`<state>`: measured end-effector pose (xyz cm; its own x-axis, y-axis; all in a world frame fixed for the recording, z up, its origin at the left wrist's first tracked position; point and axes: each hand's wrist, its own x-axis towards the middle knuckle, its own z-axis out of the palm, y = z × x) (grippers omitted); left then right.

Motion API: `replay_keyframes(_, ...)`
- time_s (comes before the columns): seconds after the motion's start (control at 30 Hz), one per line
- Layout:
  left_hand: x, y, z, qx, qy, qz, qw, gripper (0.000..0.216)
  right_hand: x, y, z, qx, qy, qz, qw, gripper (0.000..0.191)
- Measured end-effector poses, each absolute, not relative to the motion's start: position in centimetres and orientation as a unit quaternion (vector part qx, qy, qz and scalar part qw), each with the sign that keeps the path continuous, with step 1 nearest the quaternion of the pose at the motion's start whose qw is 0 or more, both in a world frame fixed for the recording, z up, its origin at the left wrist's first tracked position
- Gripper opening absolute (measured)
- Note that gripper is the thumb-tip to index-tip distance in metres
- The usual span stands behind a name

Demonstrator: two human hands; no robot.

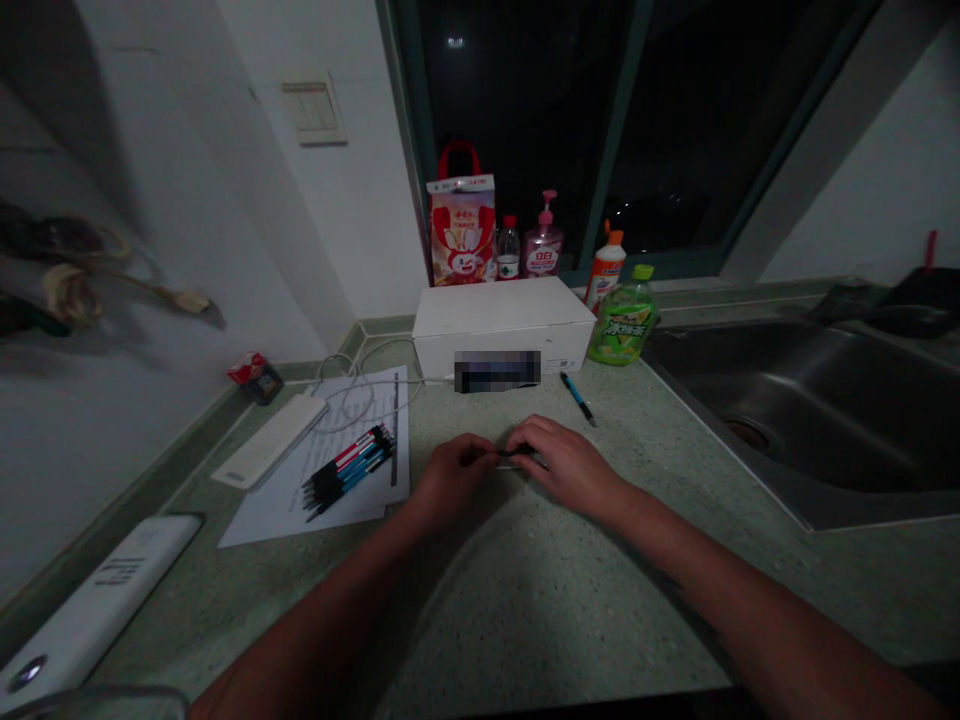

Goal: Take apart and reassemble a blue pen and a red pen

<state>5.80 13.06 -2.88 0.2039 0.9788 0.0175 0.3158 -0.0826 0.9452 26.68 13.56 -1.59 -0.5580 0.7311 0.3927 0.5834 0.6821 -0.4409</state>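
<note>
Black, thin plastic pen [516, 453] sits at frame centre, just above the speckled green stone table [525, 580], pinched at either end by 2 hands: left hand [450, 475] and right hand [566, 465], both closed narrowly on it. Judged light, rigid, smooth, likely to roll; best taken at the barrel ends. Bundle of red, blue and black pens [349, 470] lies on white paper sheet [300, 500], left of centre.

counter [570, 600] — speckled green | white box [501, 318] | paper sheet [330, 480] | 1 blue pen [577, 398]
</note>
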Motion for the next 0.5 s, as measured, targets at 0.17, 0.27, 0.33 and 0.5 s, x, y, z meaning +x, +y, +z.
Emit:
replay_keyframes(0.17, 5.78, 13.12, -2.59, 0.609, 0.51, 0.373, 0.479, 0.018, 26.71, 13.58, -1.55, -0.357, -0.871, 0.13, 0.31, 0.023)
replay_keyframes(0.27, 5.78, 13.15, -2.7, 0.599, 0.506, 0.372, 0.497, 0.022, 26.71, 13.59, -1.65, -0.347, -0.873, 0.127, 0.319, 0.023)
replay_keyframes(0.33, 5.8, 13.19, -2.78, 0.59, 0.512, 0.371, 0.503, 0.025, 26.7, 13.59, -1.69, -0.339, -0.875, 0.127, 0.321, 0.023)
replay_keyframes(0.5, 5.95, 13.08, -2.73, 0.571, 0.517, 0.377, 0.514, 0.026, 26.66, 13.64, -1.66, -0.327, -0.878, 0.133, 0.324, 0.021)
